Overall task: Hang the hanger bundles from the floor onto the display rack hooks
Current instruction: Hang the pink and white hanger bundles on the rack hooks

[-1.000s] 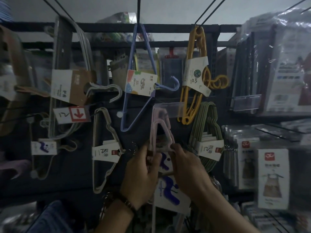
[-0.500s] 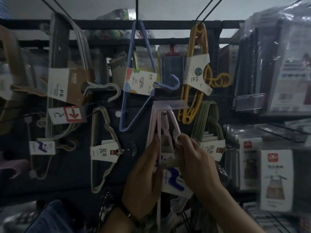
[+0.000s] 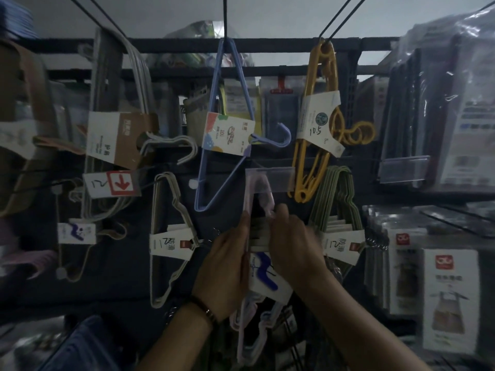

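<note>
Under the clear tag strip (image 3: 269,180), your left grip (image 3: 227,266) and right grip (image 3: 294,245) both pinch the pink hanger bundle (image 3: 248,203) near its top; misjudge the hidden hook and it could slip and fall.

I read a handwritten 10.5 on the white card (image 3: 317,121) of the yellow hanger bundle (image 3: 318,167); a white down arrow in a red square on the hook tag (image 3: 111,184), a scrawl like a 2 beside it; on the pink hanger bundle (image 3: 248,199) I hold, the label (image 3: 267,274) shows only a blue swirl, its print blurred.
</note>
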Tool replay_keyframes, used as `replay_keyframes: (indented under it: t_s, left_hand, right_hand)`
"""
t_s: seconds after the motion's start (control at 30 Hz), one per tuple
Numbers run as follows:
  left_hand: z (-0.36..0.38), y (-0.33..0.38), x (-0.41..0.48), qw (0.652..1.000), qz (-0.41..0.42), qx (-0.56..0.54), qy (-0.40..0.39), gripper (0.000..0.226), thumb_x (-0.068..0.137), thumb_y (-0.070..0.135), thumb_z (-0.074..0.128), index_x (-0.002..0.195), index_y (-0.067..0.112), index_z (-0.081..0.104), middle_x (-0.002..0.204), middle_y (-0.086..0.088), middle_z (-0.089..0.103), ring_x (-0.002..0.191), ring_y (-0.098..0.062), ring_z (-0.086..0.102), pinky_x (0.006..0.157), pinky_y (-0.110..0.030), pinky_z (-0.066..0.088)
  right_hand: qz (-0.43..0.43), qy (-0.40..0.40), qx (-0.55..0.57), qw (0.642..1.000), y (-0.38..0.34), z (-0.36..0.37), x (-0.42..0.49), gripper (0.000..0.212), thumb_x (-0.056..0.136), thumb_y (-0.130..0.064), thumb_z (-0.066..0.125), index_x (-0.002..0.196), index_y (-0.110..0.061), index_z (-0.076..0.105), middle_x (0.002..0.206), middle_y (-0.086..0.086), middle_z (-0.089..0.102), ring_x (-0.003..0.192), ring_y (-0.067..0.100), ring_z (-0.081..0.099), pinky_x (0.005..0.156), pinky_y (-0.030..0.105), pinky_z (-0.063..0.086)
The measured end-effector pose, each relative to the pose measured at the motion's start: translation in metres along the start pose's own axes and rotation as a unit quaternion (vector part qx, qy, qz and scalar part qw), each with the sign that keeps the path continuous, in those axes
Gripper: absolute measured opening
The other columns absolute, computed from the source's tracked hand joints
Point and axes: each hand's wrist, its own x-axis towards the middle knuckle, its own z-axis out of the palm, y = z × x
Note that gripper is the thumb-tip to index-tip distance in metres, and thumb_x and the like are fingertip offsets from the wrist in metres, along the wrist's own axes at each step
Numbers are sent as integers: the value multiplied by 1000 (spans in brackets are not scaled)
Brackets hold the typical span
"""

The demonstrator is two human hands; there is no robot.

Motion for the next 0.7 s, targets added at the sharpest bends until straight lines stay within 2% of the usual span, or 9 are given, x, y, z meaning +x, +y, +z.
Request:
replay_keyframes:
  t_s: [0.07, 0.13, 0.17, 0.23, 0.33, 0.43, 0.53, 0.6, 0.7]
  left_hand:
    - [2, 0, -1, 1000, -11, 19, -2, 86, 105, 29, 48, 162, 43, -16, 160, 5, 36, 144, -13, 35, 110, -31, 46]
    - [5, 0, -5, 999, -28, 24, -22, 98, 102, 28, 57, 159, 46, -21, 162, 5, 34, 146, -13, 32, 112, -33, 46]
    - [7, 1, -8, 999, -35, 20, -33, 102, 101, 29, 60, 158, 47, -22, 164, 6, 32, 148, -12, 28, 114, -30, 42]
    - [8, 7, -12, 997, -56, 5, -53, 105, 100, 33, 62, 156, 49, -25, 166, 9, 28, 149, -11, 25, 111, -23, 36]
    - [3, 15, -12, 992, -102, 17, -78, 107, 98, 36, 64, 157, 50, -25, 163, 4, 35, 146, -20, 34, 111, -37, 45]
    - [-2, 17, -21, 989, -109, 76, -66, 89, 96, 42, 58, 164, 39, 1, 156, 4, 44, 141, -22, 42, 110, -40, 45]
    - [-9, 11, -45, 983, -138, 111, -53, 62, 92, 48, 54, 152, 41, 38, 144, 10, 52, 129, -18, 48, 106, -38, 48]
    - [-18, 7, -69, 973, -180, 126, -69, 43, 92, 52, 51, 135, 46, 52, 129, 16, 57, 117, -13, 55, 96, -35, 53]
    - [-35, 17, -125, 955, -261, 120, -71, 12, 94, 45, 55, 105, 49, 56, 101, 22, 55, 93, -8, 55, 78, -26, 50]
  right_hand:
    - [17, -39, 5, 999, -3, 1, 1, 17, 110, -28, 37, 126, -23, 34, 99, 4, 59, 71, 23, 64, 44, 29, 24]
    - [38, -91, 7, 995, -3, 3, 1, 29, 108, -23, 46, 133, -20, 32, 110, 11, 64, 88, 30, 72, 49, 30, 34]
    - [39, -107, -5, 994, -3, 4, 1, 35, 106, -22, 49, 137, -18, 31, 114, 12, 65, 94, 32, 73, 54, 31, 41]
    - [36, -118, -6, 992, 0, 7, -1, 39, 107, -25, 50, 140, -17, 31, 118, 14, 65, 98, 33, 73, 62, 36, 48]
    - [37, -112, 3, 993, 2, 11, -8, 40, 110, -40, 42, 141, -17, 32, 123, 12, 63, 99, 31, 71, 66, 38, 52]
    - [33, -34, 31, 998, 3, 11, -26, 56, 97, -40, 61, 142, -14, 39, 129, 13, 50, 106, 32, 62, 76, 39, 53]
    - [-59, 78, 116, 988, -5, 11, -54, 52, 88, -33, 65, 134, -12, 51, 126, 15, 50, 109, 35, 52, 84, 43, 50]
    - [-115, 46, 192, 973, -16, 16, -75, 39, 92, -35, 63, 125, -15, 55, 123, 11, 52, 110, 33, 52, 86, 44, 49]
    - [-185, -125, 232, 947, -39, 37, -112, 23, 98, -37, 59, 116, -23, 57, 114, 2, 57, 104, 27, 56, 78, 41, 51]
